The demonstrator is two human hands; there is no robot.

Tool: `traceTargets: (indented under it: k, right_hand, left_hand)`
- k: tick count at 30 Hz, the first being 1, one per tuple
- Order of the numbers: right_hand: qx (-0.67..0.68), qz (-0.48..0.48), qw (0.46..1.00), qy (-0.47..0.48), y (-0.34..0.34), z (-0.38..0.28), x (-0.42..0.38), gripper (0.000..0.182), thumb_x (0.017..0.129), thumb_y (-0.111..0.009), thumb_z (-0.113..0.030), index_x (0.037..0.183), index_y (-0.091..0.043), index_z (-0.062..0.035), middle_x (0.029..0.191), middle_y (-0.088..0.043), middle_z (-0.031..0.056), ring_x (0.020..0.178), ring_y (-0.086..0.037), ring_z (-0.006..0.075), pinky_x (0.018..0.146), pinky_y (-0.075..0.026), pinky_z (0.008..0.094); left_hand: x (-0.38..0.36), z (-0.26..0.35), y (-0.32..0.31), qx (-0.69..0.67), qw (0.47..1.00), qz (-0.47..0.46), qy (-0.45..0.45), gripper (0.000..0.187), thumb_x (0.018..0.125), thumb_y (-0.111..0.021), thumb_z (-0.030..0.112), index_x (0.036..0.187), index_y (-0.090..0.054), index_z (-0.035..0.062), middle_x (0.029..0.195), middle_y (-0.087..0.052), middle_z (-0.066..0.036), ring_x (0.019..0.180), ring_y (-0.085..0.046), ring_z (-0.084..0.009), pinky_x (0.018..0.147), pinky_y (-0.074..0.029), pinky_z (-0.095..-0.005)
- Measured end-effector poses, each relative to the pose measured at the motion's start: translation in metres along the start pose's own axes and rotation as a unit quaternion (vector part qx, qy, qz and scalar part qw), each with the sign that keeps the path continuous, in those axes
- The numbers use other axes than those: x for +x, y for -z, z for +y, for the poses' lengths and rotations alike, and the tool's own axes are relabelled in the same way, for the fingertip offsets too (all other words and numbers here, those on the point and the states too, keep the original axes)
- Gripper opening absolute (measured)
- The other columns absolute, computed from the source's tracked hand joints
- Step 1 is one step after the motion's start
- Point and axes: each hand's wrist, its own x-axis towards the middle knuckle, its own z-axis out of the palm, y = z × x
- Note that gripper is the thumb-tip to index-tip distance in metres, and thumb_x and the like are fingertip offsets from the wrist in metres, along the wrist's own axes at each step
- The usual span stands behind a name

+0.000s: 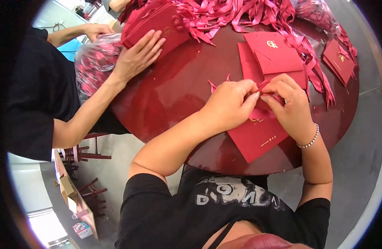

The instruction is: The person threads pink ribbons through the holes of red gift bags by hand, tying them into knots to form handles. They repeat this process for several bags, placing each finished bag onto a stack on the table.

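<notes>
My left hand and my right hand meet over the near part of the table, fingertips pinched together on a red ribbon. Beneath them lies a red paper envelope with gold print, partly covered by my hands. A loose ribbon end pokes out to the left of my left hand. Just beyond my fingers, red envelopes with a gold emblem overlap in a pile. The exact form of the ribbon between my fingertips is hidden.
A round glossy dark-red table bears a heap of red ribbons at the back. More envelopes lie at the right edge. On the left, another person's hand rests on an envelope stack, beside a clear plastic bag.
</notes>
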Motion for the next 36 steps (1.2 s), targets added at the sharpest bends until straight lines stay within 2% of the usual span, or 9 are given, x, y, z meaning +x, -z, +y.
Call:
traceTargets:
  k: [5,9,17,20,23,26,30,33,36]
  right_hand:
    - [-0.005,-0.039,0.998,0.042,0.018,0.003,0.005,0.027,0.073,-0.079,-0.003,0.096,-0.064,-0.0017,0.106,-0.059,0.0132,0.101,-0.058,0.0321,0.088,-0.047,0.041]
    - [0.015,-0.065,0.996,0.056,0.022,0.002,0.005,0.026,0.071,-0.08,-0.003,0.091,-0.062,-0.0028,0.102,-0.059,0.0124,0.098,-0.058,0.0313,0.086,-0.048,0.0396]
    - [0.114,-0.149,0.982,0.021,0.029,0.006,0.004,0.024,0.071,-0.083,-0.006,0.079,-0.061,-0.0011,0.093,-0.064,0.0106,0.089,-0.063,0.0269,0.08,-0.05,0.0342]
    - [0.22,-0.215,0.951,0.021,0.036,0.014,0.004,0.015,0.087,-0.075,-0.011,0.086,-0.067,0.0009,0.096,-0.068,0.0111,0.09,-0.065,0.0213,0.083,-0.051,0.0323]
    - [0.327,-0.239,0.91,-0.085,0.038,0.017,0.004,0.02,0.1,-0.061,-0.012,0.095,-0.066,0.0074,0.099,-0.07,0.012,0.093,-0.065,0.0209,0.089,-0.051,0.032]
    - [0.274,-0.282,0.919,0.02,0.033,0.024,0.002,0.023,0.1,-0.062,-0.014,0.099,-0.067,0.0082,0.1,-0.07,0.0126,0.094,-0.065,0.0205,0.09,-0.051,0.0323]
    - [0.256,-0.352,0.899,0.049,0.035,0.02,0.002,0.018,0.092,-0.063,-0.004,0.105,-0.069,0.0068,0.105,-0.071,0.0176,0.1,-0.067,0.025,0.092,-0.051,0.0343]
    - [0.328,-0.387,0.859,0.07,0.027,0.027,-0.003,0.015,0.079,-0.071,0.0,0.092,-0.071,0.0078,0.1,-0.071,0.0189,0.091,-0.068,0.0279,0.083,-0.053,0.0344]
    - [0.334,-0.439,0.834,0.017,0.029,0.032,-0.004,0.017,0.074,-0.072,0.002,0.09,-0.071,0.0075,0.099,-0.071,0.0195,0.086,-0.068,0.0269,0.078,-0.052,0.0333]
  left_hand:
    - [-0.004,0.007,0.002,-0.015,0.999,-0.012,-0.031,0.007,0.094,-0.063,0.008,0.096,-0.063,0.001,0.08,-0.068,-0.017,0.072,-0.069,-0.0292,0.064,-0.051,-0.0386]
    - [-0.007,0.009,0.001,0.064,0.992,-0.018,-0.112,0.01,0.091,-0.064,0.011,0.096,-0.064,0.0022,0.081,-0.066,-0.017,0.075,-0.067,-0.0363,0.065,-0.051,-0.0426]
    - [-0.008,0.012,0.007,0.044,0.987,-0.081,-0.129,0.02,0.086,-0.076,0.022,0.092,-0.067,0.0053,0.077,-0.067,-0.015,0.069,-0.068,-0.0324,0.06,-0.051,-0.0391]
    - [-0.009,0.013,0.002,0.034,0.986,-0.09,-0.134,0.015,0.086,-0.077,0.017,0.09,-0.069,0.0046,0.076,-0.067,-0.014,0.066,-0.068,-0.0295,0.059,-0.051,-0.0351]
    - [-0.01,0.016,0.005,0.041,0.986,-0.088,-0.138,0.016,0.083,-0.08,0.013,0.091,-0.07,0.004,0.074,-0.066,-0.013,0.065,-0.066,-0.0291,0.059,-0.051,-0.0346]
    - [-0.011,0.017,0.007,0.105,0.972,-0.093,-0.191,0.016,0.08,-0.08,0.01,0.091,-0.07,0.0047,0.076,-0.067,-0.012,0.068,-0.066,-0.0296,0.061,-0.051,-0.0352]
    - [-0.015,0.019,0.003,0.104,0.955,-0.118,-0.252,0.022,0.075,-0.083,0.013,0.087,-0.067,0.0046,0.077,-0.066,-0.01,0.068,-0.066,-0.0298,0.061,-0.051,-0.0365]
    - [-0.016,0.025,-0.004,0.079,0.948,-0.146,-0.273,0.024,0.074,-0.084,0.014,0.086,-0.066,0.0043,0.076,-0.066,-0.01,0.068,-0.065,-0.0296,0.061,-0.051,-0.0367]
    - [-0.016,0.026,-0.01,0.073,0.947,-0.181,-0.255,0.024,0.074,-0.084,0.013,0.086,-0.066,0.0038,0.076,-0.066,-0.01,0.068,-0.066,-0.0303,0.061,-0.052,-0.0365]
